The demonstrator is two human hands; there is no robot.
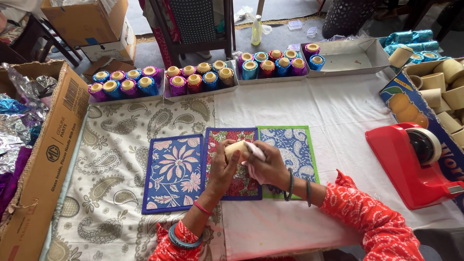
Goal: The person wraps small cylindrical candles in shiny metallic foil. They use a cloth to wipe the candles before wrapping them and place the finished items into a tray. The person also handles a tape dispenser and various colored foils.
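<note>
My left hand [221,170] grips a small beige cup [235,149] over the middle of three patterned mats. My right hand [267,166] presses a pale pink cloth or sheet [255,151] against the cup's side. Under the hands lies a red floral mat [231,136], with a blue floral mat [174,171] to its left and a green-edged blue mat [296,145] to its right. Both wrists wear bangles and the sleeves are orange-red.
Shallow trays [126,99] along the far table edge hold several foil-wrapped cups [195,79]. A red tape dispenser [411,162] stands at the right beside a box of plain cups [442,84]. A cardboard box with foil sheets [46,159] sits at the left.
</note>
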